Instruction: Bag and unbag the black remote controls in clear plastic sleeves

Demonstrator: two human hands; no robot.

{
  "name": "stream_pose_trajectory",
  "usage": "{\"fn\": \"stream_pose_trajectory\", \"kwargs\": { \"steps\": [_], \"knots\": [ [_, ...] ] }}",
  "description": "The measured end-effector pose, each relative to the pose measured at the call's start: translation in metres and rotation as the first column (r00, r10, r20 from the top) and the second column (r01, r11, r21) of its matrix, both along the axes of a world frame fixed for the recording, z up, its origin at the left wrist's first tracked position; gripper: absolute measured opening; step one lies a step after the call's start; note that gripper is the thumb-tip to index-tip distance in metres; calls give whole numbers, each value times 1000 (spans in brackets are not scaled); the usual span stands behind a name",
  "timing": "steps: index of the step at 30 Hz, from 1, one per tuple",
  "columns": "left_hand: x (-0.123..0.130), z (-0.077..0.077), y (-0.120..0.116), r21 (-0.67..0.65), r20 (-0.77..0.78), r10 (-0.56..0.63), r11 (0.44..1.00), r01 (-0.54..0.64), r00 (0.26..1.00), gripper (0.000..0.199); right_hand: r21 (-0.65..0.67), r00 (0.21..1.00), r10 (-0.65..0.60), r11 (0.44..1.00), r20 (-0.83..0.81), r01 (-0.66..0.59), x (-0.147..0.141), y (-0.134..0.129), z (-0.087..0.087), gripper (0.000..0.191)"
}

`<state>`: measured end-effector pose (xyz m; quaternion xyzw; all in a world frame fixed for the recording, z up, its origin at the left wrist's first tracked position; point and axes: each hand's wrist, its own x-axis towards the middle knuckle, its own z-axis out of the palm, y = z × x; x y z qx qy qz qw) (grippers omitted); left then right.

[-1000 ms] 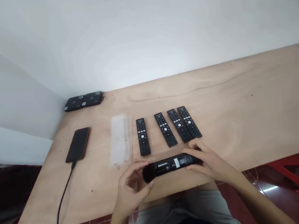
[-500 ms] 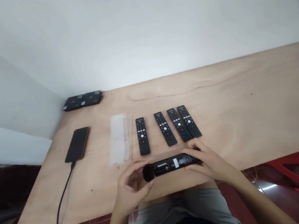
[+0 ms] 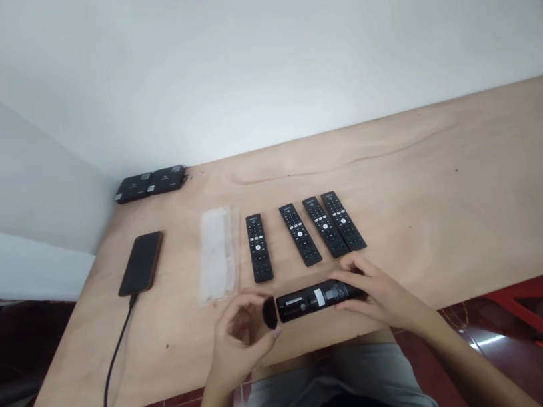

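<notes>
Over by the left edge of the pale wooden table (image 3: 428, 208), a dark phone in a brown case (image 3: 141, 263) lies face up, with a black cable (image 3: 113, 354) hanging over the near edge. Two flat black boxes (image 3: 150, 184) sit side by side at the far left corner. Next, whitish translucent plastic sleeves (image 3: 216, 253). Then the left hand (image 3: 242, 332), curled, pinching a small black rounded cover (image 3: 269, 313) between thumb and fingers! Above it, one black remote with white buttons (image 3: 259, 248) lies alone. Just beside the cover, near the table's near edge, is the black back-up remote (image 3: 300, 302), battery bay exposed, its right end gripped by the right hand (image 3: 372, 290). Beyond it, three matching black remotes (image 3: 325, 227), button side up, the right two close together.
</notes>
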<state>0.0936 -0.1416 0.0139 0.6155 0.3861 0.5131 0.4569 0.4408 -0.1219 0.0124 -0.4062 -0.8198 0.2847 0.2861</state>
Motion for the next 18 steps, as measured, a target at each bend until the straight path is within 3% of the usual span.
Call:
{"fn": "stream_pose_trajectory", "kwargs": {
  "steps": [8, 18],
  "knots": [
    [8, 4, 2, 113, -356, -17, 992, 61, 934, 38, 41, 1000, 29, 999, -7, -29, -5, 0, 5, 42],
    [16, 6, 2, 176, -414, -59, 974, 144, 908, 44, 25, 996, 68, 997, 61, -69, -12, -2, 7, 43]
  ]
}}
